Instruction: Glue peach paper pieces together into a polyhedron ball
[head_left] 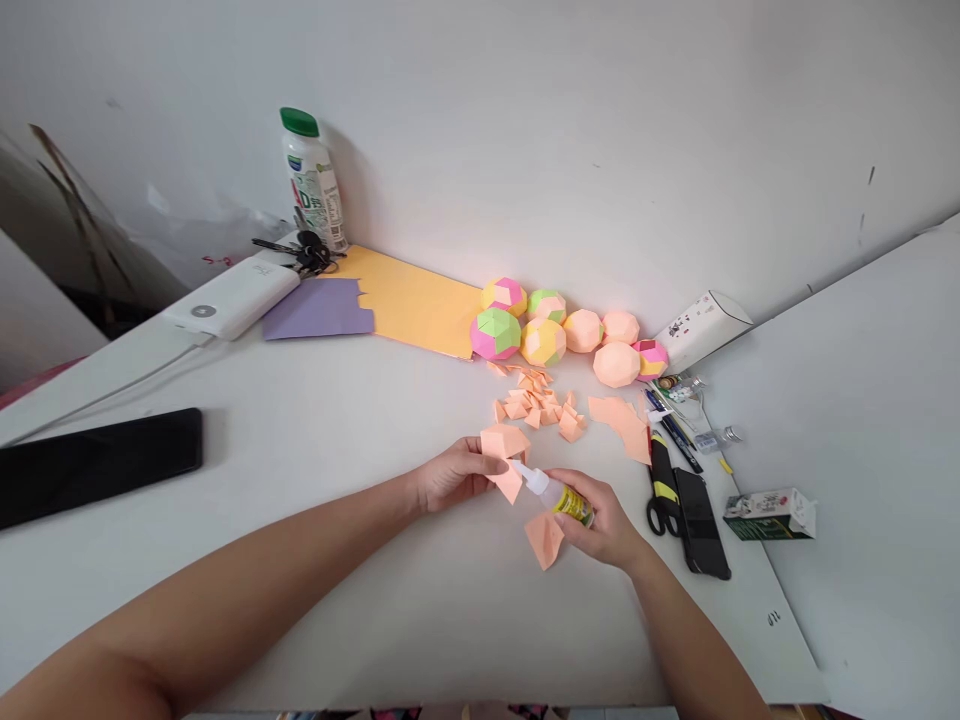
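My two bare forearms [262, 560] are nearest, reaching in across the near edge of a white table [420, 620]. Ahead of them, my left hand [459, 474] is nearly closed, pinching a folded peach paper form [504, 441] between thumb and fingers, around the middle of the tabletop. My right hand [598, 515] is curled around a small bottle with a yellow label [568, 500], its white nozzle angled toward the paper; whether the tip touches, I can't quite tell. A loose peach piece [545, 540] lies just below the bottle, toward the near edge.

The form should be very light, crisp along its creases but easily crushed, so a gentle pinch at an outer flap, away from the nozzle, suits it best. The bottle looks light and smooth, best held around its barrel without squeezing hard. Small peach scraps [536, 400] lie beyond, and patterned paper balls [544, 342] line the far edge.
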